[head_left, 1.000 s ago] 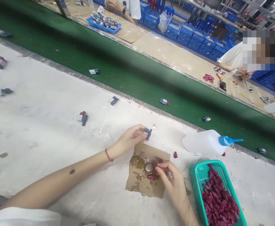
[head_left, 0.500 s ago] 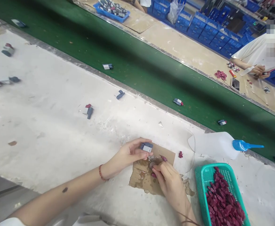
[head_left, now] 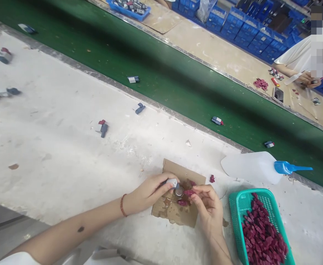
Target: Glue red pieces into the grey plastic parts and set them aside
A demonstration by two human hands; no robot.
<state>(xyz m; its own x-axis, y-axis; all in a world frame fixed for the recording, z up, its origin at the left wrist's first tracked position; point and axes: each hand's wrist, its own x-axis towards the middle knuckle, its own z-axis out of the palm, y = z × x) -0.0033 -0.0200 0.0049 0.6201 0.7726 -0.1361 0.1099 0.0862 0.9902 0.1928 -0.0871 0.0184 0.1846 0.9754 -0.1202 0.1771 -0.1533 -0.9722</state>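
Note:
Over a wet, stained piece of cardboard [head_left: 175,216], my left hand [head_left: 153,189] is closed on a small grey and white plastic piece [head_left: 172,182]. My right hand [head_left: 209,206] pinches a small dark-red plastic piece [head_left: 189,192] between thumb and fingertips. A round bottle-cap-like disc [head_left: 179,192] lies on the cardboard between the two hands. Near it rest two more dark-red pieces, one below [head_left: 182,203] and one above [head_left: 192,183]. Another dark-red piece [head_left: 212,178] sits on the table just off the cardboard.
A green basket [head_left: 234,221] of dark-red pieces stands at right, below a white bottle with a blue nozzle [head_left: 249,165]. Assembled pieces lie on the table [head_left: 102,129] and the green conveyor belt [head_left: 161,77]. Across it a co-worker's hands [head_left: 310,79] hold something small.
My left hand has lowered and turned the grey and white piece towards the disc. My right hand has drawn right, now showing a dark-red piece in its fingers. Pieces on the belt have shifted right.

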